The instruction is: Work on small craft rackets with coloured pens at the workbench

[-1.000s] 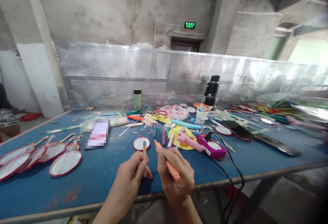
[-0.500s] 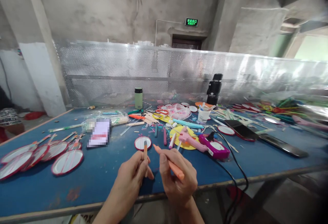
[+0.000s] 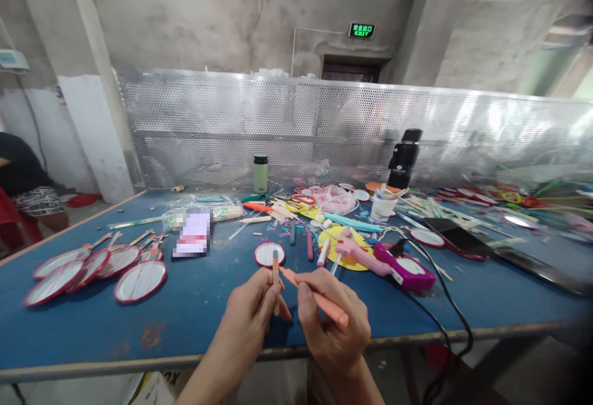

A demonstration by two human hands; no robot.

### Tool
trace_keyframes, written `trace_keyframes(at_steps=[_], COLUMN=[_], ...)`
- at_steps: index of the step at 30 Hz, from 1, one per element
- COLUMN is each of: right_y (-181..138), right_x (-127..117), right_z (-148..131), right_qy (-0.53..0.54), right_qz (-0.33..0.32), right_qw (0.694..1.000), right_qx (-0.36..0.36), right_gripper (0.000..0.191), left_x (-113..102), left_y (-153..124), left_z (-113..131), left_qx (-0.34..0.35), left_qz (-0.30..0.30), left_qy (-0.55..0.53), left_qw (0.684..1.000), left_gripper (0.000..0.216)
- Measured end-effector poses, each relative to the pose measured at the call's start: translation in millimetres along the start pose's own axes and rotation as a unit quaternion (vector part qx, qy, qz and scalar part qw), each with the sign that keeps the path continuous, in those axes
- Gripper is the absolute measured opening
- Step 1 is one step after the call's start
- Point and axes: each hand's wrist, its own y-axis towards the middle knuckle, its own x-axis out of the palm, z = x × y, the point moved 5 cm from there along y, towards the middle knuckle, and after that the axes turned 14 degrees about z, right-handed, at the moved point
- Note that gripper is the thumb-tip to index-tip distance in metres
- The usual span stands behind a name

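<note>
Left hand [image 3: 250, 309] pinches flat wooden stick [image 3: 276, 272], grey-tipped, upright above table [image 3: 199, 306] near its front edge. Right hand [image 3: 340, 331] grips orange marker [image 3: 330, 307] pen-fashion, tip just beside stick; contact unclear. Red-rimmed white disc [image 3: 267, 257] lies just beyond stick. Pink glue gun [image 3: 357, 253] overlaps yellow disc [image 3: 334, 232], right.

Legible markings
Exit sign [image 3: 362, 31] above the doorway [image 3: 351, 71]: green "安全出口" over "EXIT". Package [image 3: 156, 391] below the desk [image 3: 199, 306]: dark letters, partly hidden, not fully readable.
</note>
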Motion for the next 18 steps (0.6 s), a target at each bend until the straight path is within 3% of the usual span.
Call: trace_keyframes(at_steps=[18], right_y=[-0.4], right_x=[6.7], right_z=[-0.7], right_qy=[-0.010], right_qz=[-0.034], right_qw=[0.999], right_qx=[-0.009], right_gripper=[0.013], left_x=[-1.0], left_y=[0.0], left_z=[3.7], left_qx=[0.012], left_qz=[0.001], left_qy=[0.011], left_qw=[1.000], left_gripper=[0.025])
